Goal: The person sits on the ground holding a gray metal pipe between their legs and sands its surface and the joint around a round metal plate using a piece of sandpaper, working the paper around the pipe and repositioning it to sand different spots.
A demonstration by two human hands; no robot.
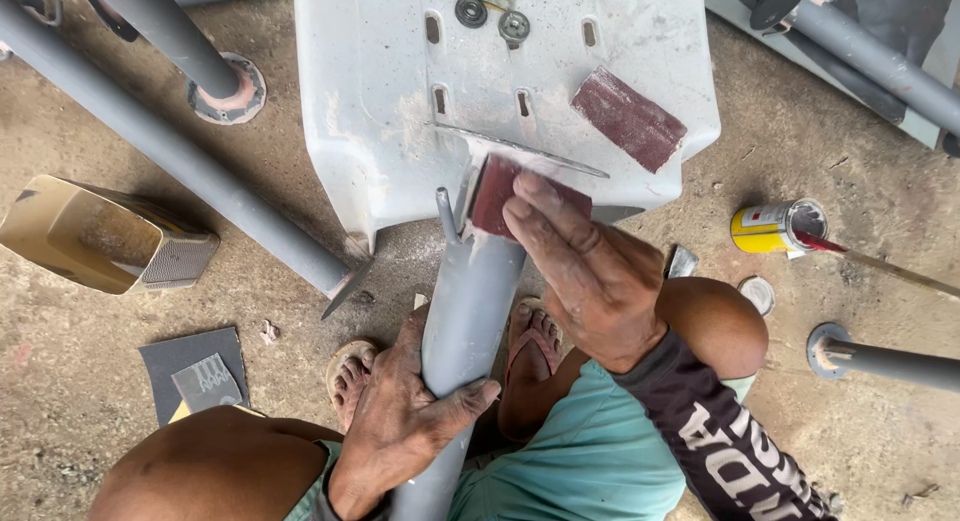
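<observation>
Left hand [405, 406] low and near, fingers curled shut in a wrapping grip, thumb pointing right. Right hand [580, 266] reaches farther out, fingers extended and pressed flat, forearm in a dark sleeve.

A yellow can [768, 228] stands beside a lid [759, 294].
</observation>
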